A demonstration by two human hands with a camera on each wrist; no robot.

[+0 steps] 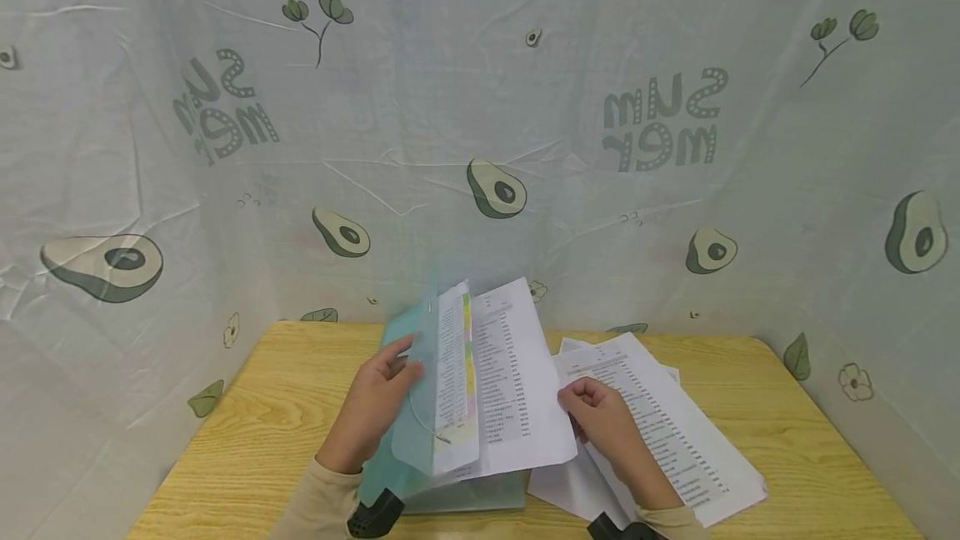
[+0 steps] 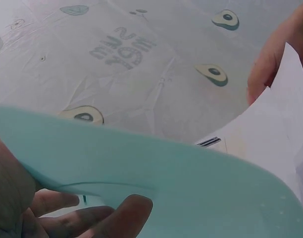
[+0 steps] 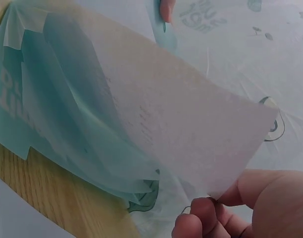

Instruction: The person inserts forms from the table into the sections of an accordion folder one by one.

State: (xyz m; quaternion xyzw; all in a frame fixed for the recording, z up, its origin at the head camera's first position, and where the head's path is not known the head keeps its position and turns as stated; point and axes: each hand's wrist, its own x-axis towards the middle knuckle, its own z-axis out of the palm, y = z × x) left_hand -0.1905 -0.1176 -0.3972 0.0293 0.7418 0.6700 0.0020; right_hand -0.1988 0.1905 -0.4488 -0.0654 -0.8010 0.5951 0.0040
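Observation:
A teal translucent folder [image 1: 517, 494] stands partly opened on the table, an elastic cord hanging across its flap [image 1: 412, 440]. My left hand [image 1: 375, 394] is at the flap's left side, its fingers loosely bent and its thumb [image 2: 134, 206] against the teal plastic. Inside the folder is a printed index page [image 1: 452, 373] with coloured tabs along its edge. To its right, a printed sheet [image 1: 543, 432] fans outward. My right hand [image 1: 607, 423] pinches this sheet's right edge between thumb and fingers, and the right wrist view shows the grip at a corner.
Several loose printed sheets [image 1: 697, 448] lie overlapping on the wooden table [image 1: 292, 407], under and beside my right forearm. A pale curtain [image 1: 420, 107] with avocado prints hangs behind the table and along both sides.

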